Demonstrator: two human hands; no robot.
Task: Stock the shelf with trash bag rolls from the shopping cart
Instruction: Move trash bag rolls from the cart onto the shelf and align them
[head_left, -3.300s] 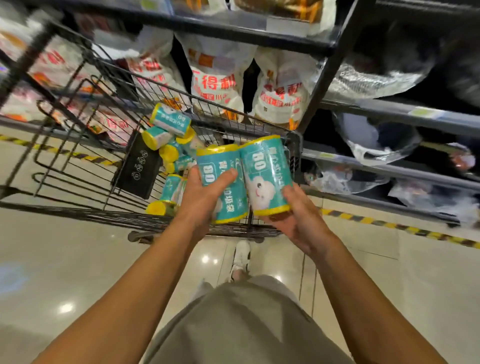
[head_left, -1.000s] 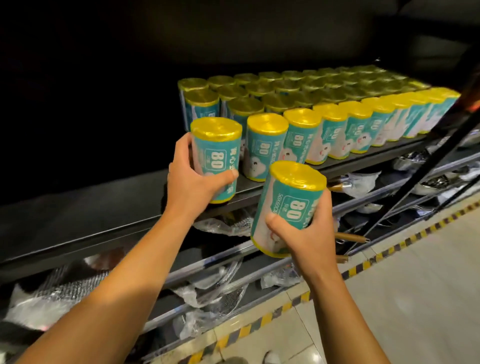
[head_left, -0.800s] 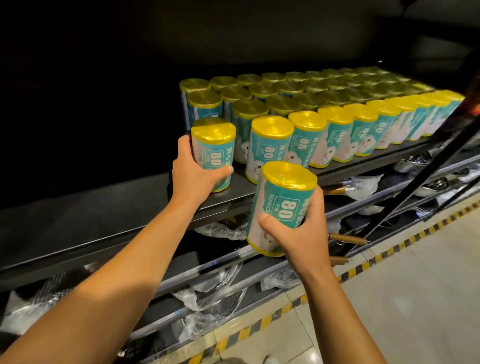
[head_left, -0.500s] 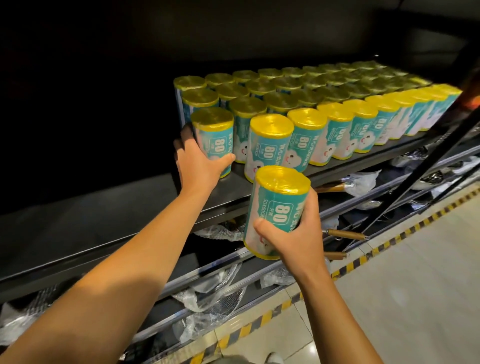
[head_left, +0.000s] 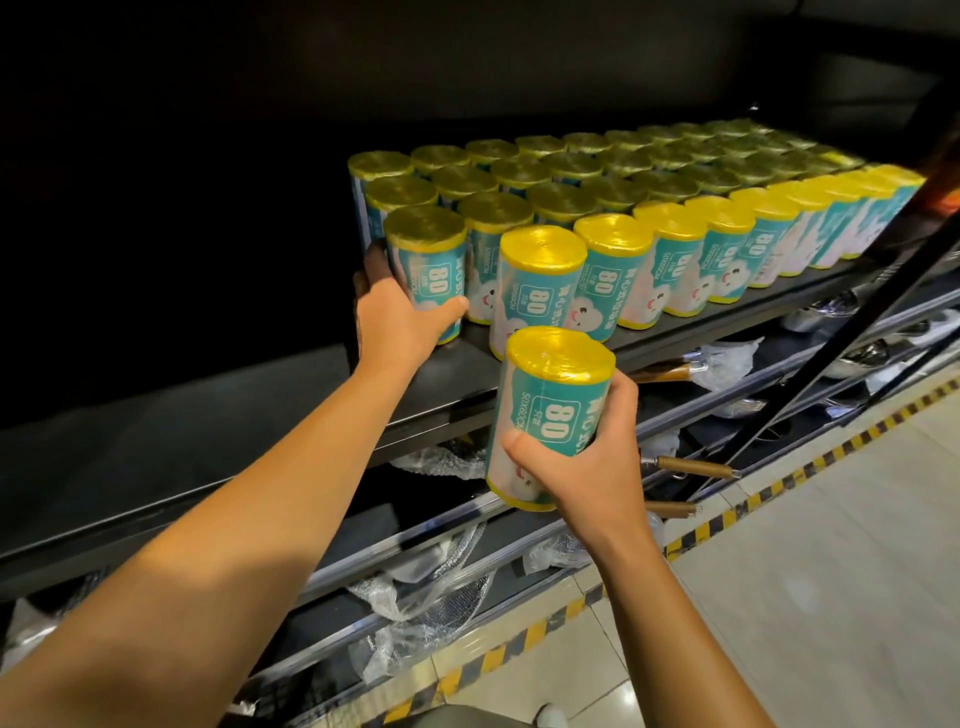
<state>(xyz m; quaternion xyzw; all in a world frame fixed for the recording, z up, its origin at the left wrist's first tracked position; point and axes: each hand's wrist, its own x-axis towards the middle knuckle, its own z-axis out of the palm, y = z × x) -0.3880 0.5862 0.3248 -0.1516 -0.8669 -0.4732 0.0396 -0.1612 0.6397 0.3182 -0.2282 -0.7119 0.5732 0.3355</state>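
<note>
- Left hand grips an upright roll at the left end of the rows on the shelf.
- Right hand clamps a second roll off the shelf's front edge.

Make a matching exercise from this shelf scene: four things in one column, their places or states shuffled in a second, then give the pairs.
Column one:
1. left hand
2. right hand
3. roll in the right hand
4. wooden handles

Column two:
A. held in the air in front of the shelf edge
B. on a lower shelf, below the rolls
C. grips a roll that stands on the shelf at the left end of the rows
D. holds a roll clear of the shelf

Pairs: 1-C, 2-D, 3-A, 4-B
</note>
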